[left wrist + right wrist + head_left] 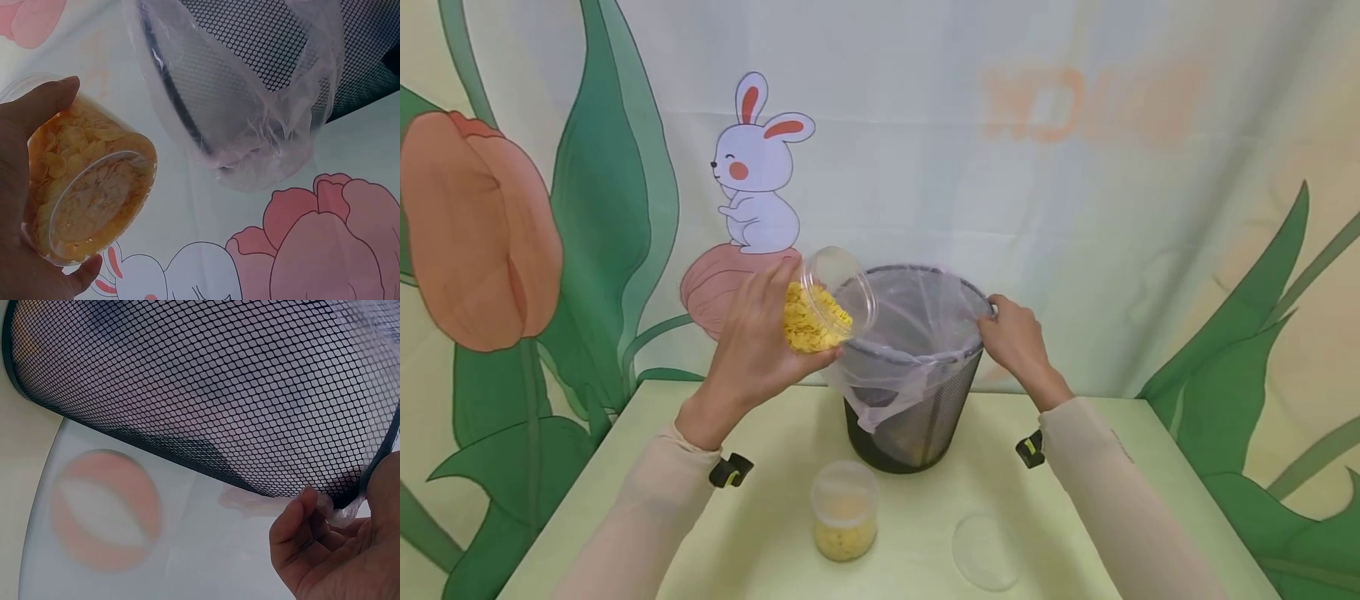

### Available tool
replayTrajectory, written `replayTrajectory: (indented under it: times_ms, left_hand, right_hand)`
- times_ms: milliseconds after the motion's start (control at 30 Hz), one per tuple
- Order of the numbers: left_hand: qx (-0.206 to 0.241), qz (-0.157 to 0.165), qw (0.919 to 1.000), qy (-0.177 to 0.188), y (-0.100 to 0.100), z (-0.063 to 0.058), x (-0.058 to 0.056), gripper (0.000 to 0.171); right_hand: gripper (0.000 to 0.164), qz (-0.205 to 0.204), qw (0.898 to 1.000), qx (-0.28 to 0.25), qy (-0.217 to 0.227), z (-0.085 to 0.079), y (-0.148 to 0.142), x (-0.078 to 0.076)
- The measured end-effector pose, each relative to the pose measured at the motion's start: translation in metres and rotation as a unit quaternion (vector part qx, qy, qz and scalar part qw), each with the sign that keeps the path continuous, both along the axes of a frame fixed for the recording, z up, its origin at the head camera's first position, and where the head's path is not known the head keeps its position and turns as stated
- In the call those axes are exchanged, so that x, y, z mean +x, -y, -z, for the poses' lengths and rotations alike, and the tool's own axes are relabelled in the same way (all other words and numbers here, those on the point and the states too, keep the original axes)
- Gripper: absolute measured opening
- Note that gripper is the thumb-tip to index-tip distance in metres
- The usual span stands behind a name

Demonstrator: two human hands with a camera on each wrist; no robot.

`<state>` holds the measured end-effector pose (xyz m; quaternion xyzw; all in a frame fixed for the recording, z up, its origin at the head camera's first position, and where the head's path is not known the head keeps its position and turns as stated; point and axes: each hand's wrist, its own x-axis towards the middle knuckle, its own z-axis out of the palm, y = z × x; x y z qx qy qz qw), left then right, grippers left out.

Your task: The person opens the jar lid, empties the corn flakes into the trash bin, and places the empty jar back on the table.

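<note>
My left hand [756, 342] grips a clear plastic jar [838, 287] of yellow flakes [84, 169], tipped sideways with its open mouth at the left rim of a wastebasket. Flakes lie along the jar's lower side, up to the mouth. The black mesh wastebasket [936, 417] has a translucent bag [895, 321] as a liner, folded over its rim. On the far side, my right hand [1017, 333] holds the basket's rim, fingers curled around it and the bag edge. In the right wrist view the right hand [331, 544] pinches the liner at the rim.
A second clear jar [845, 512], partly filled with yellow flakes, stands on the pale green table [760, 517] in front of the basket. Right of it lies a clear round lid [986, 552]. A printed cloth [925, 167] with a rabbit and tulips hangs behind.
</note>
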<state>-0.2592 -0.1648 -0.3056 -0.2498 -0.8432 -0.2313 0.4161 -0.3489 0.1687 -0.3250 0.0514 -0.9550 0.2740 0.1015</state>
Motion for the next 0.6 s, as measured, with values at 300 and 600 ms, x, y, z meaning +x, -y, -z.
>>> replayTrajectory:
  times_ms: [300, 600]
  left_hand:
    - [-0.027, -0.003, 0.9995, 0.017, -0.009, -0.014, -0.015, 0.113]
    - [-0.035, -0.004, 0.9993, 0.010, -0.008, -0.025, -0.025, 0.115]
  right_hand:
    - [0.053, 0.008, 1.000, 0.000, -0.004, 0.003, -0.005, 0.002]
    - [0.053, 0.000, 1.000, -0.005, -0.008, 0.004, -0.001, -0.002]
